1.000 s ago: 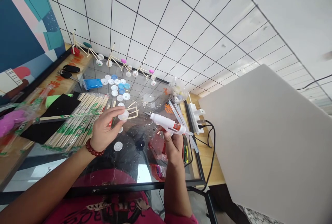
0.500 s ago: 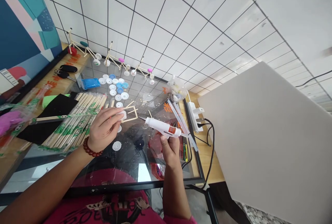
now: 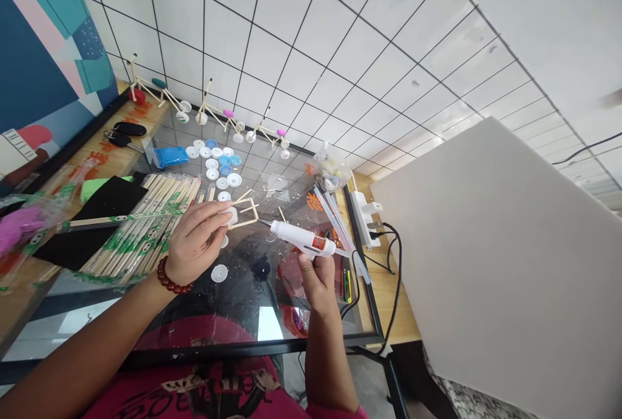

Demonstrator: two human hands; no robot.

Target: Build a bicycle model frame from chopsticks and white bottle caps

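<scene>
Pinched in my left hand (image 3: 201, 231) is a small wooden stick frame (image 3: 254, 209), its squared end pointing right, with a white bottle cap (image 3: 232, 216) at the fingertips. My right hand (image 3: 318, 280) is wrapped round the handle of a white glue gun (image 3: 299, 236). The gun's dark nozzle (image 3: 264, 221) is at the lower right corner of the frame; whether they touch I cannot tell. One loose white cap (image 3: 219, 273) lies on the glass below my left hand.
Packed chopsticks (image 3: 131, 231) and black sheets (image 3: 97, 218) lie left. Behind are white and blue caps (image 3: 225, 160) and several small stick tricycles (image 3: 208, 108) along the wall. Glue sticks (image 3: 340, 228), a power strip (image 3: 365, 218) and its cable (image 3: 399, 276) are right, beside a large white panel (image 3: 486, 263).
The glue gun has moved slightly left, bringing its nozzle closer to the corner of the stick frame. My left hand holds nearly still.
</scene>
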